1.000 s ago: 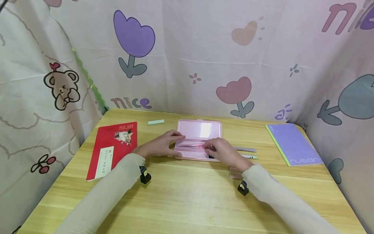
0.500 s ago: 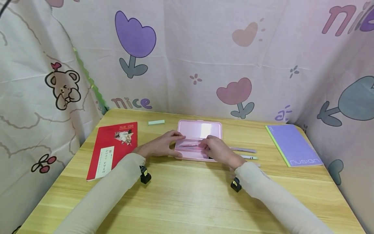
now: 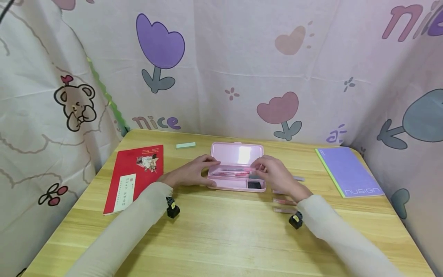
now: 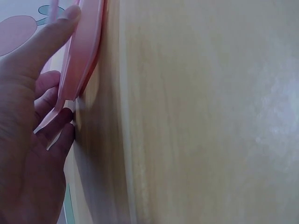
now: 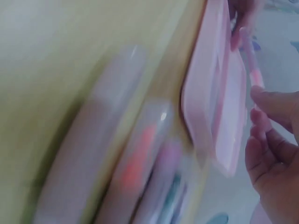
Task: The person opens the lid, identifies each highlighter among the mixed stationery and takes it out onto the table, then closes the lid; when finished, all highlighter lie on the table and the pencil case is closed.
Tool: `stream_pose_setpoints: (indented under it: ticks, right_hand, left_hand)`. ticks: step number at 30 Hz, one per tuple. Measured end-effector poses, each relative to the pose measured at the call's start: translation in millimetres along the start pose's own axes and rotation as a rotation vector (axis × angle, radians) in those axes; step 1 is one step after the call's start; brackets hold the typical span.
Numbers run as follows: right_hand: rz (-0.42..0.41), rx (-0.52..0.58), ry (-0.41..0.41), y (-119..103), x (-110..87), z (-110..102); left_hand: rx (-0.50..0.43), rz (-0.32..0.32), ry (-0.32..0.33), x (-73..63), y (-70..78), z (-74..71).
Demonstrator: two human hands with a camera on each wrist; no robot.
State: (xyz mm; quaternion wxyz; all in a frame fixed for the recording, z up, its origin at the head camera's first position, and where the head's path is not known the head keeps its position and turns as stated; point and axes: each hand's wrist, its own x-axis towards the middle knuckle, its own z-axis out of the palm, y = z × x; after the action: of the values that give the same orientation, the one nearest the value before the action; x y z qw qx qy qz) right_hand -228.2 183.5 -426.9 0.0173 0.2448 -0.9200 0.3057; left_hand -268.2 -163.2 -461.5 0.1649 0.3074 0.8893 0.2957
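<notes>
An open pink pencil case [image 3: 228, 152] lies on the wooden table with its lid tipped back. My left hand [image 3: 192, 171] holds the case's left end, thumb on the near side [image 4: 84, 42] and fingers round the far side. With thumb and fingertips my right hand [image 3: 278, 175] pinches a slim pinkish pen [image 5: 251, 60] with an orange-red part, over the case's right half. Inside the long compartment lie pens [image 3: 230, 174]. A small black block [image 3: 254, 185] sits in the compartment at the near right corner.
Several pens [image 3: 283, 210] lie on the table under and beside my right forearm, large and blurred in the right wrist view. A red book [image 3: 138, 188] is at left, a purple notebook [image 3: 349, 169] at right. A pale green strip [image 3: 185, 145] lies behind.
My right hand first moves a little left over the case, then back right and lifts, uncovering the black block and holding a pen. My left hand stays on the case.
</notes>
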Motion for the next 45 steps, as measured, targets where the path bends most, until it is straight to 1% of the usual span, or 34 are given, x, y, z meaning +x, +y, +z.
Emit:
stream_pose_setpoints:
  ticks: [4,7,9,14,16,19,23,26,30,36,40,45]
  right_hand:
    - [0.034,-0.019,0.041,13,-21.5,-22]
    - [0.049,-0.052,0.075,22,-43.2,-39]
    - [0.035,-0.071,0.1,30,-60.2,-48]
    - [-0.033,-0.066,0.152,48,-105.1,-62]
    - [-0.053,-0.047,0.158,53,-122.7,-64]
    - [-0.058,-0.026,0.158,58,-147.8,-63]
    - [-0.029,0.024,0.142,63,-177.0,-56]
    - [0.004,0.072,0.122,64,-193.4,-51]
    - [0.039,0.113,0.086,67,-206.7,-45]
    - [0.089,0.155,0.029,72,-214.5,-36]
    - [0.095,0.143,0.029,74,-215.0,-34]
    - [0.081,0.1,0.053,74,-213.0,-31]
  left_hand:
    - [0.001,0.0,0.0,-0.3,-0.1,-0.4]
    - [0.002,0.002,0.0,-0.3,-0.7,-0.8]
    - [0.001,0.004,-0.001,0.1,-1.1,-0.8]
    - [-0.002,0.004,-0.007,0.8,-1.5,-0.7]
    - [0.0,0.005,-0.006,0.7,-1.5,-0.9]
    - [0.004,0.005,-0.002,0.0,-1.3,-1.4]
    - [0.013,0.01,-0.007,0.0,-2.1,-1.0]
    - [0.017,0.016,-0.011,0.6,-2.3,-0.5]
    - [0.019,0.014,-0.011,1.7,-2.1,-0.2]
    - [0.021,0.014,-0.01,1.9,-2.2,-0.2]
    - [0.028,0.015,-0.009,1.5,-1.7,-0.4]
    - [0.029,0.014,-0.008,1.9,-1.4,-0.7]
